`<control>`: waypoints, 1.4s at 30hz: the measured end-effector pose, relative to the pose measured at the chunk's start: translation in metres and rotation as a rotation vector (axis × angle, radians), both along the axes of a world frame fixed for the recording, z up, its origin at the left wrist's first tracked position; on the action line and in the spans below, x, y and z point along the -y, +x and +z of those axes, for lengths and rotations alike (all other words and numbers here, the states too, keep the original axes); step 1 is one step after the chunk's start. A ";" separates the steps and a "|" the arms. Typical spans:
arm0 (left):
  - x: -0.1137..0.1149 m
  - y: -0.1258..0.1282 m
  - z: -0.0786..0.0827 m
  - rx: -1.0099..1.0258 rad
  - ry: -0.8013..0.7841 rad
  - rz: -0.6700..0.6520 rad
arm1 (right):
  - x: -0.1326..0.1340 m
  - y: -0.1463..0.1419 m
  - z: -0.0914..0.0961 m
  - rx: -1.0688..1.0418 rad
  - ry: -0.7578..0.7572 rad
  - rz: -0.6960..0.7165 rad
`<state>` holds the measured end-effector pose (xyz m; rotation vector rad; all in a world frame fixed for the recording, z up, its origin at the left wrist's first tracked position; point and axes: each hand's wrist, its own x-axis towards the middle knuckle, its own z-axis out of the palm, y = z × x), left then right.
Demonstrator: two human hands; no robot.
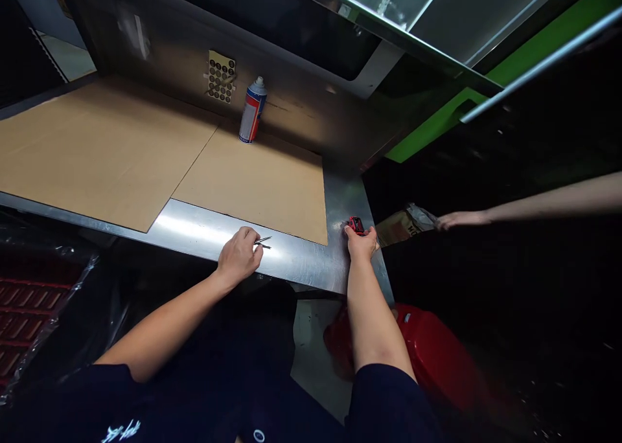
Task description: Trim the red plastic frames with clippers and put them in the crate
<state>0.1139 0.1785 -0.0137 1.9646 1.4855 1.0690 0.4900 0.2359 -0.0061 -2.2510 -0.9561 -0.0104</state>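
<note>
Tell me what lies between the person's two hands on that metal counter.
In the head view, tweezers poke from the left hand toward the right hand; beyond them runs only steel counter, just below the cardboard sheet.

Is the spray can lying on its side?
No, the spray can is standing upright on the brown cardboard.

My left hand [239,257] sits knuckles up, its fingers [251,237] curled and pinched together; my left forearm [165,326] slants in from the lower left, the wrist slightly bent; my right hand [361,245] reaches straight ahead, fingers closed and curled forward; my right forearm [372,313] runs straight behind it; dark sleeves [389,404] cover my upper arms.
</note>
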 end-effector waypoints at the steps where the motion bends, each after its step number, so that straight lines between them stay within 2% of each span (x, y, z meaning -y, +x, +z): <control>1: 0.001 -0.001 0.000 0.023 0.003 0.004 | -0.001 -0.001 -0.002 -0.025 -0.002 -0.011; 4: 0.002 -0.005 -0.001 0.110 0.009 0.009 | 0.001 -0.009 -0.001 -0.115 0.043 -0.040; 6: 0.004 -0.008 0.001 0.188 0.002 0.000 | 0.009 -0.022 0.004 -0.153 0.110 -0.007; 8: 0.013 -0.008 0.006 0.274 -0.022 -0.020 | 0.026 -0.048 0.007 -0.175 0.183 0.079; 11: 0.038 -0.005 0.019 0.401 -0.120 -0.096 | 0.068 -0.113 0.008 -0.174 0.255 0.289; 12: 0.048 -0.003 0.026 0.473 -0.196 -0.147 | 0.085 -0.139 0.007 -0.162 0.273 0.353; 13: 0.057 -0.001 0.032 0.642 -0.331 -0.218 | 0.102 -0.165 0.007 -0.124 0.305 0.448; 15: 0.071 -0.001 0.045 0.977 -0.602 -0.281 | 0.135 -0.212 0.010 0.116 0.461 0.750; 17: 0.077 -0.007 0.055 1.204 -0.813 -0.190 | 0.158 -0.247 0.018 0.220 0.505 0.891; 19: 0.078 -0.019 0.060 1.275 -0.971 -0.087 | 0.173 -0.266 0.027 0.183 0.480 0.973; 21: 0.079 -0.033 0.061 1.279 -1.079 -0.084 | 0.182 -0.272 0.034 0.079 0.437 1.029; 24: 0.085 -0.050 0.057 1.300 -1.159 -0.192 | 0.189 -0.269 0.037 -0.065 0.368 1.062; 28: 0.100 -0.056 0.053 1.319 -1.172 -0.291 | 0.193 -0.267 0.033 -0.274 0.244 1.118; 32: 0.108 -0.057 0.051 1.293 -1.177 -0.339 | 0.196 -0.268 0.032 -0.416 0.221 1.158; 34: 0.108 -0.057 0.050 1.281 -1.175 -0.303 | 0.198 -0.268 0.034 -0.453 0.214 1.166; 39: 0.106 -0.053 0.041 1.257 -1.156 -0.092 | 0.201 -0.267 0.038 -0.471 0.250 1.191; 42: 0.107 -0.051 0.038 1.267 -1.187 -0.062 | 0.201 -0.265 0.039 -0.470 0.267 1.202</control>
